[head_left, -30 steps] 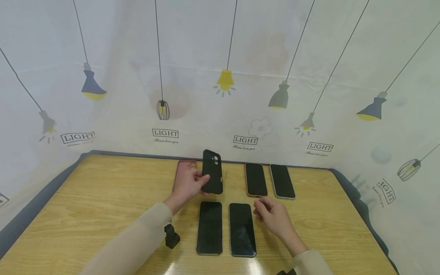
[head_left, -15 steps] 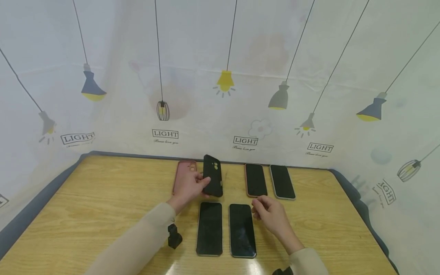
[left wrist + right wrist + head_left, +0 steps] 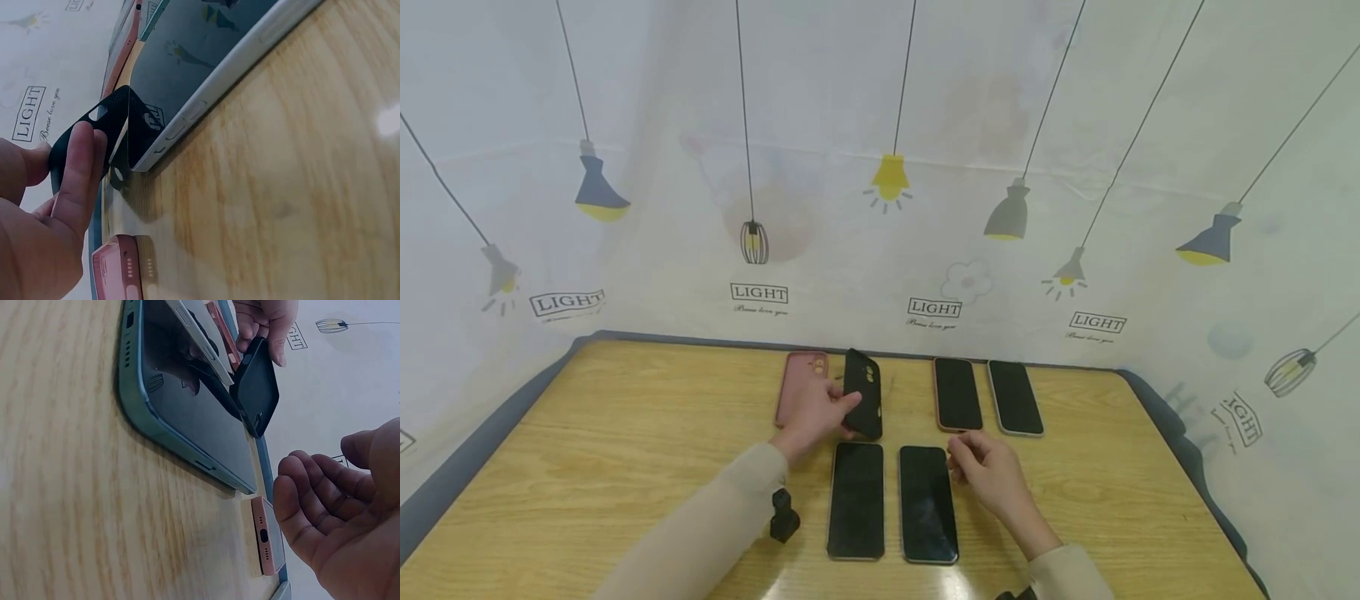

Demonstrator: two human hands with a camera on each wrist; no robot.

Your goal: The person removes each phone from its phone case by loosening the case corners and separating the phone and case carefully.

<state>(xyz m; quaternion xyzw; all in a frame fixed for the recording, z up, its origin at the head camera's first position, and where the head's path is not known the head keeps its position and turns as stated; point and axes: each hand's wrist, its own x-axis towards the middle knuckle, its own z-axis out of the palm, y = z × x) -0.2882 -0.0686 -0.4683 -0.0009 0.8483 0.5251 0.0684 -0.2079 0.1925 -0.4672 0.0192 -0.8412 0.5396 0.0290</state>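
My left hand (image 3: 815, 419) pinches a black phone case (image 3: 867, 390) by its left edge, thumb in front. The case stands tilted over the table, camera cutouts at its top, behind a phone with a silvery edge (image 3: 856, 502). In the right wrist view the hollow inside of the black case (image 3: 261, 384) shows. A pink phone case (image 3: 796, 385) lies just left of it, partly hidden by the hand. My right hand (image 3: 996, 477) holds nothing, its fingers loosely curled beside a phone with a greenish edge (image 3: 928, 504).
At the back right of the wooden table (image 3: 625, 442) lie two more phones, one with a pink edge (image 3: 958, 393) and one with a white edge (image 3: 1015, 397). A white wall cloth (image 3: 820, 275) printed with lamps hangs behind the table's far edge.
My left hand has lowered the black phone case toward the table and drawn it slightly nearer. My right hand has shifted a little to the left.
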